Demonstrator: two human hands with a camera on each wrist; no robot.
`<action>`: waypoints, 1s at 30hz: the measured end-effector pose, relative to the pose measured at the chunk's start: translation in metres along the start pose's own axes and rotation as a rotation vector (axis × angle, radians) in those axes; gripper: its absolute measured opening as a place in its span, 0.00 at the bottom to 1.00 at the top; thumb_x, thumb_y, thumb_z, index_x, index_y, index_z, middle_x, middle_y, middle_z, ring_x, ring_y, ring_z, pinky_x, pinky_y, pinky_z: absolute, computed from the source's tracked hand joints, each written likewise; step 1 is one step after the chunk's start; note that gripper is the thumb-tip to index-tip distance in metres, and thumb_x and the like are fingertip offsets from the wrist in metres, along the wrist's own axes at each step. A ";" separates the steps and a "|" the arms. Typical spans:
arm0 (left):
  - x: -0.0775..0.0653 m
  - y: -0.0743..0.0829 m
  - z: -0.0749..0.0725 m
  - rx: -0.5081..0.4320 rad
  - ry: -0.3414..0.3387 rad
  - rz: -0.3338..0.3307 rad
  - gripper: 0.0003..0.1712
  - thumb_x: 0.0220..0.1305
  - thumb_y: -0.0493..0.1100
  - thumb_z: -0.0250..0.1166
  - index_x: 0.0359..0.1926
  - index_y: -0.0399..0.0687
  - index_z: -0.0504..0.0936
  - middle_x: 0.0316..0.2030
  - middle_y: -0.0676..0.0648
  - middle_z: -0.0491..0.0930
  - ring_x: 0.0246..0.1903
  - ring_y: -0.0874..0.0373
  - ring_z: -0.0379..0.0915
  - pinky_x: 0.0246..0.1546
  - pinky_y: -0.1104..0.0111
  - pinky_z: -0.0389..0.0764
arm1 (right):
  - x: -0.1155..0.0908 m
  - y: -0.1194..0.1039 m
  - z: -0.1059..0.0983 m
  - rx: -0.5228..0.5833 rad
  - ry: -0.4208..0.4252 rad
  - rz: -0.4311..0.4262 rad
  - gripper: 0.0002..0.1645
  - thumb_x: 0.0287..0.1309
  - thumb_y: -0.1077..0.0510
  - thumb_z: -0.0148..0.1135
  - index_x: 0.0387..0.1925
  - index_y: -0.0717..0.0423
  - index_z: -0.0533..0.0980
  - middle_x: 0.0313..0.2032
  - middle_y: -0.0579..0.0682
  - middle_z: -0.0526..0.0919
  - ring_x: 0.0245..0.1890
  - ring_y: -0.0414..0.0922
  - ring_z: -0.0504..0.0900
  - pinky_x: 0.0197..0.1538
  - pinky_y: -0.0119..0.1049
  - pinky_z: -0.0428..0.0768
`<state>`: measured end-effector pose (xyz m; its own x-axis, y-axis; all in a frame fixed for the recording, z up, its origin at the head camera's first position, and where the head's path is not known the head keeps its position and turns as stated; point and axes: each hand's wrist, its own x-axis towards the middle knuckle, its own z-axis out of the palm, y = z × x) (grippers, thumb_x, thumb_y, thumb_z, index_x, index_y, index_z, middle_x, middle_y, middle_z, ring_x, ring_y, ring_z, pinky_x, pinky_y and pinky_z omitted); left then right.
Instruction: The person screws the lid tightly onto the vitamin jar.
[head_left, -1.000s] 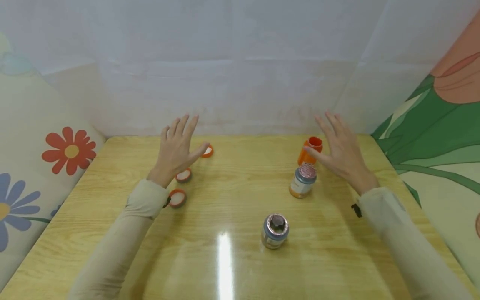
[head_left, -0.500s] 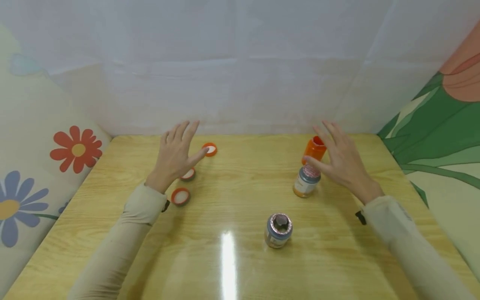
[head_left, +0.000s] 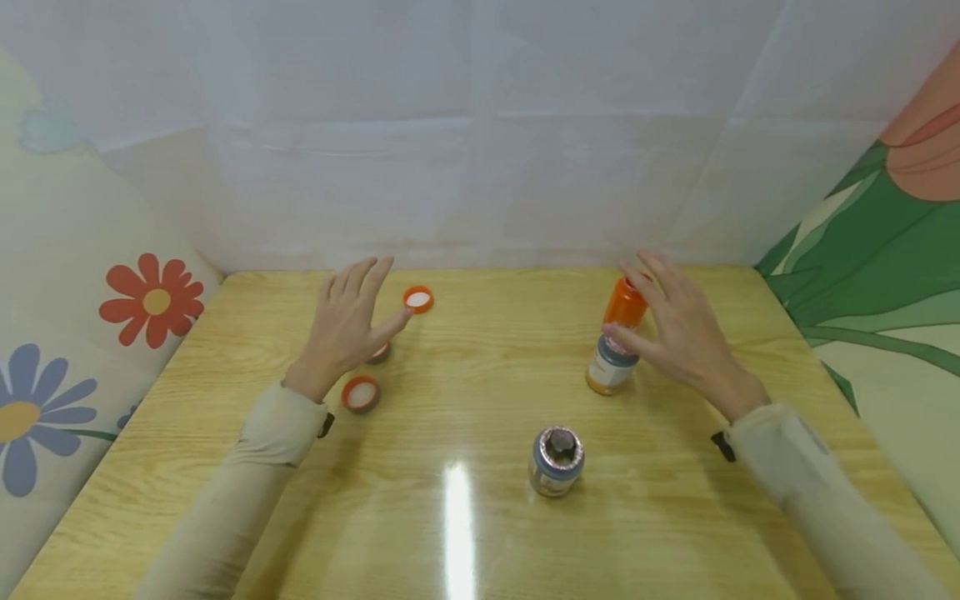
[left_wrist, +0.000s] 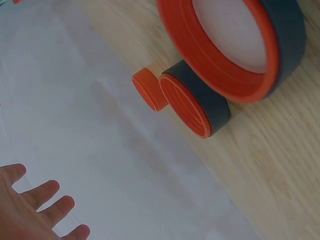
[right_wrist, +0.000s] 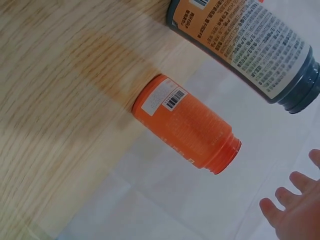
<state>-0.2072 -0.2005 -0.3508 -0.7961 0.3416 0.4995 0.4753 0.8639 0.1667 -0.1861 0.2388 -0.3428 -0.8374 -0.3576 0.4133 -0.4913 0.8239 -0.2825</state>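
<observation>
Orange plastic caps, shallow and round, two dark-sided, lie left of and beyond the foil-rimmed bottle on the wood-grained counter; beyond it to the right stand a labelled bottle and a glossy orange bottle. Left of the foil-rimmed bottle, the left hand hovers unladen, fingers spread, caps just beside it; right of that bottle, the right hand hovers likewise splayed, near the orange bottle.

From the head view's centre, the bottle at three o'clock is orange; the cap at eight, dark grey lined orange; the jar at five, blue-grey; the printed flower at nine, red, yellow-centred. The tabletop shows yellowish wood grain.
</observation>
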 end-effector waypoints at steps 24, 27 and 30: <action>-0.018 -0.004 -0.009 -0.043 -0.054 -0.035 0.44 0.63 0.54 0.66 0.73 0.41 0.60 0.68 0.35 0.65 0.67 0.38 0.60 0.63 0.40 0.60 | -0.018 -0.020 0.005 0.054 -0.008 -0.077 0.51 0.55 0.41 0.70 0.74 0.55 0.60 0.75 0.60 0.57 0.76 0.63 0.51 0.74 0.65 0.54; -0.020 -0.005 -0.009 -0.047 -0.065 -0.040 0.44 0.63 0.55 0.65 0.74 0.42 0.59 0.69 0.35 0.64 0.67 0.37 0.60 0.63 0.39 0.60 | -0.020 -0.022 0.004 0.058 -0.004 -0.098 0.51 0.56 0.39 0.69 0.74 0.55 0.59 0.74 0.61 0.58 0.75 0.65 0.53 0.73 0.65 0.55; -0.022 -0.005 -0.010 -0.052 -0.075 -0.045 0.44 0.64 0.55 0.65 0.74 0.43 0.59 0.68 0.34 0.65 0.67 0.37 0.59 0.62 0.39 0.60 | -0.023 -0.024 0.003 0.054 -0.002 -0.118 0.52 0.56 0.37 0.67 0.74 0.55 0.59 0.74 0.61 0.59 0.73 0.65 0.56 0.72 0.65 0.57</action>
<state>-0.1886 -0.2162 -0.3540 -0.8418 0.3317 0.4259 0.4561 0.8590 0.2325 -0.1561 0.2262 -0.3483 -0.7735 -0.4514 0.4449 -0.5986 0.7511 -0.2784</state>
